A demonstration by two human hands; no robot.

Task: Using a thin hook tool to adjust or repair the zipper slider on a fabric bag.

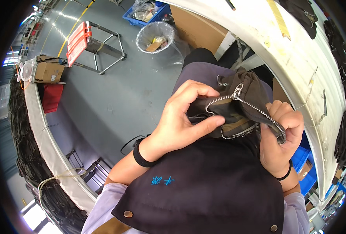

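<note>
Over my lap I hold a dark brown fabric pouch (255, 84) with its metal zipper (255, 108) undone, so the mouth gapes and a lining with olive-brown bands shows. My left hand (177, 121) grips the pouch's left side, thumb at the lower edge of the mouth and fingers at the upper edge. At the right end of the zipper, my right hand (280, 136) pinches the cloth with curled fingers. The silver slider (237, 91) sits at the top of the opening, its pull pointing away from me. A dark apron (204, 191) covers my front.
A white-covered work table (297, 62) curves along the right, with dark cloth pieces (342, 97) along its outer side. Ahead stand a lined waste bin (155, 37), a blue crate (145, 15) and a stool with red strips (79, 43). A white-edged bench (44, 128) runs left.
</note>
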